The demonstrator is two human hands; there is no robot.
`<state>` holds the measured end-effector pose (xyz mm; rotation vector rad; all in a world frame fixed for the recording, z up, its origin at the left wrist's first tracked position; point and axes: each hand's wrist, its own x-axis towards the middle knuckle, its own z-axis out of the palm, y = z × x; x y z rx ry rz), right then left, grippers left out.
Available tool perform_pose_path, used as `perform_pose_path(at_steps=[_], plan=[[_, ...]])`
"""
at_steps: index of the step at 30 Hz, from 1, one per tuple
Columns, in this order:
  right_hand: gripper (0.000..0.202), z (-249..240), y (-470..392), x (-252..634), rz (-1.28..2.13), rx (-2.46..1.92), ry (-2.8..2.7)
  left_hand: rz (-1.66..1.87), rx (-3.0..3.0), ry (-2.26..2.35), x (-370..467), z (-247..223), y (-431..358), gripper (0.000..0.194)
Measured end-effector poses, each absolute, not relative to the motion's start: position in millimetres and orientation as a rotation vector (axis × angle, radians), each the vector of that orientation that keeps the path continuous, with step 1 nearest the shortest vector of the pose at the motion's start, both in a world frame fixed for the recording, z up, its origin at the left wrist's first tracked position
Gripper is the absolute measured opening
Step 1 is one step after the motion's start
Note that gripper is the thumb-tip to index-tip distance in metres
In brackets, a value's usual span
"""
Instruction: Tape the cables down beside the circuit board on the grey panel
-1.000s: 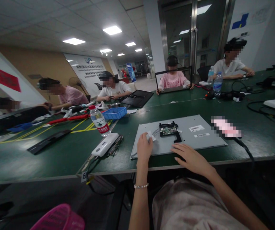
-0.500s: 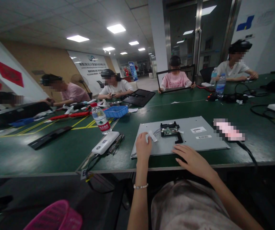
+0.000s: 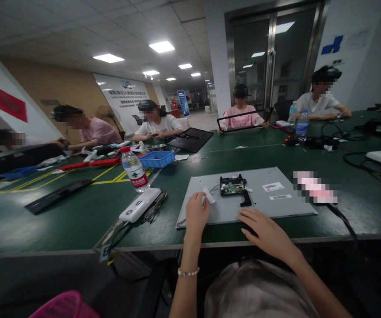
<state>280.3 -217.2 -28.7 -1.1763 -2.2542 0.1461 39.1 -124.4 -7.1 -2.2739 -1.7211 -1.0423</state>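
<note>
A flat grey display panel [image 3: 210, 212] lies back side up on the green table in front of me. On it sit a small green circuit board in a black bracket [image 3: 233, 187] with thin wires at its left, and two white labels [image 3: 273, 187] to the right. My left hand [image 3: 197, 211] is over the panel's left part, fingers curled together at a short white strip [image 3: 209, 195], which it seems to pinch. Fingers stretched and slightly spread, my right hand [image 3: 261, 226] rests at the panel's front edge, below the bracket, holding nothing.
Left of the panel are a white power bank [image 3: 140, 205], folded glasses [image 3: 155, 208], a water bottle [image 3: 134, 170] and a blue tray [image 3: 157, 159]. A blurred phone-like object [image 3: 314, 187] with a cable lies right. Across the table, one person holds a black frame [image 3: 243, 120]; several others sit nearby.
My view has tilted and shifted slightly, so the table sits lower in it. Both my hands keep nearly the same places on the panel. The person opposite has tilted the black frame lower.
</note>
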Motion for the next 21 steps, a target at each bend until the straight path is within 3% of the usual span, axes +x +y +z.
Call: perform_pose_path(at_steps=[21], plan=[[0.039, -30.8, -217.9, 281.0, 0.133, -1.185, -2.221, -1.058, -2.334, -1.734, 39.0, -7.7, -125.2, 0.018]])
